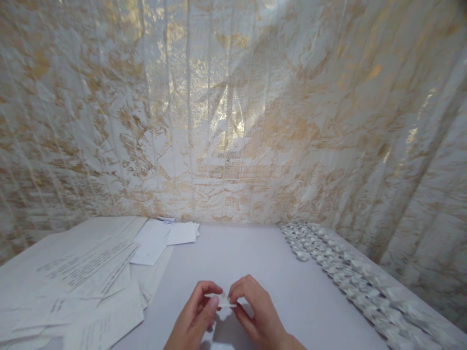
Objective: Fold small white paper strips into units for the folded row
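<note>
My left hand point(195, 316) and my right hand point(255, 311) meet just above the white table point(233, 253), near its front edge. Both pinch a small folded piece of white paper point(223, 300) between thumb and fingertips, one hand at each end. The fingers of both hands are curled closed around it. Much of the paper is hidden by the fingers.
Printed paper sheets point(80, 282) lie spread over the left of the table, with small white cut pieces point(164, 238) behind them. Rows of several small folded paper shapes point(339, 267) run along the right edge. A white-and-gold curtain point(233, 107) hangs close behind.
</note>
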Available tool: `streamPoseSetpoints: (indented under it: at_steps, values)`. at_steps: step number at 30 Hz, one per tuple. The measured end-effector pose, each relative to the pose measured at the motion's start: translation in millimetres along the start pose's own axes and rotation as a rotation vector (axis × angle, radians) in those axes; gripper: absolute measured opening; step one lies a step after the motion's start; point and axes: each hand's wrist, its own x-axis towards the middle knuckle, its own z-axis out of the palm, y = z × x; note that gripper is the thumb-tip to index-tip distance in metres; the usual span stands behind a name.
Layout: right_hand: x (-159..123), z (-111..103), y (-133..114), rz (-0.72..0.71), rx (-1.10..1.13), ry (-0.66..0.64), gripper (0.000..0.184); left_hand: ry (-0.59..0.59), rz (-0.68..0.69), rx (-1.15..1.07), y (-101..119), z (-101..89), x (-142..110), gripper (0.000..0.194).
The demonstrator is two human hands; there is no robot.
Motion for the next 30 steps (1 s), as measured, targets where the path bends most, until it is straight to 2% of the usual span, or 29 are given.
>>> streamPoseSetpoints:
  at_steps: [3,6,10,13,18,22,27,30]
  values:
    - [5,-3,-3,-0.123,-0.084,-0.009,0.017,-0.019,-0.084,-0.140,-10,5.3,1,0.064]
    - [5,-3,-4,-0.146,-0.130,-0.027,0.018,-0.047,-0.058,-0.173,-16,7.7,0,0.065]
    - [3,-1,-3,-0.118,-0.062,-0.027,0.019,-0.051,-0.004,-0.179,-18,6.0,-1,0.055]
    - [4,-1,-3,-0.081,-0.027,-0.010,0.028,-0.063,-0.002,-0.201,-21,3.8,1,0.048]
    - [4,-4,-7,-0.022,-0.093,-0.012,0.041,0.017,0.010,-0.175,-21,1.4,2,0.041]
    - [1,-1,-6,0.009,-0.132,-0.030,0.039,0.006,0.029,-0.073,-12,-2.1,1,0.037]
    - [-2,7,-3,0.108,-0.075,-0.054,0.024,-0.145,0.207,0.196,-2,-6.4,-2,0.027]
    - [-3,8,-4,0.182,-0.026,-0.077,0.018,-0.118,0.292,0.230,-3,-4.4,-3,0.025]
